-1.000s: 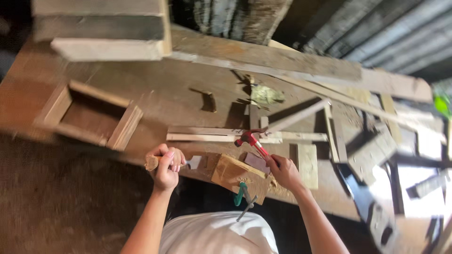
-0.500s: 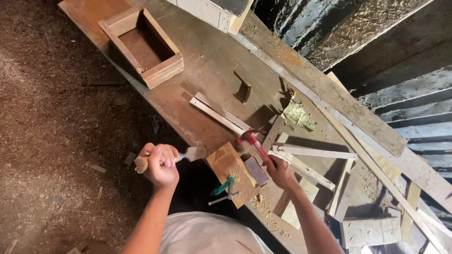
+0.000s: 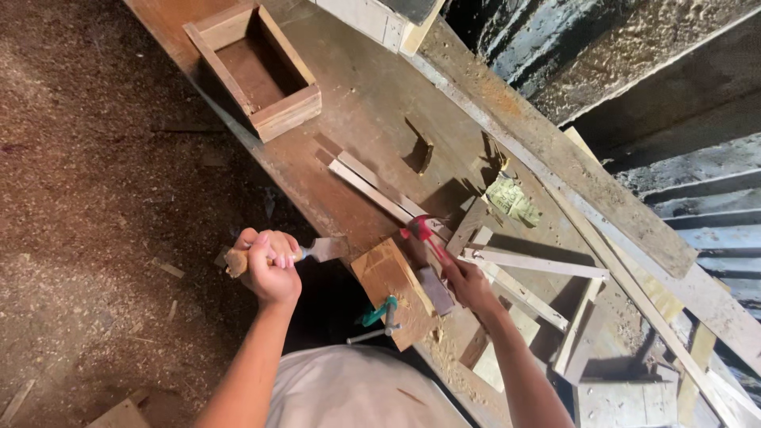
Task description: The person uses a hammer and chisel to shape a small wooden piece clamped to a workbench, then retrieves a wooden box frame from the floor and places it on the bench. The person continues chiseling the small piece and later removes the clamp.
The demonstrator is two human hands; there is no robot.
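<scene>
My left hand (image 3: 269, 265) is closed around the wooden handle of a chisel (image 3: 311, 251), whose flat blade points toward a small wooden block (image 3: 390, 285). The block is held at the workbench edge by a green clamp (image 3: 379, 315). My right hand (image 3: 468, 284) grips the red handle of a hammer (image 3: 424, 235), whose head lies over the bench just above the block. Both hands sit on either side of the block.
An open wooden box (image 3: 255, 71) stands at the far left of the workbench (image 3: 357, 103). Thin wooden strips (image 3: 372, 186) and several offcuts (image 3: 626, 400) lie along the bench. A crumpled paper scrap (image 3: 511, 200) lies near a long plank (image 3: 555, 158). The floor (image 3: 87, 214) is covered in sawdust.
The view has swung so the bench now runs diagonally. My left hand with the chisel has stayed beside the block, and my right hand keeps hold of the hammer.
</scene>
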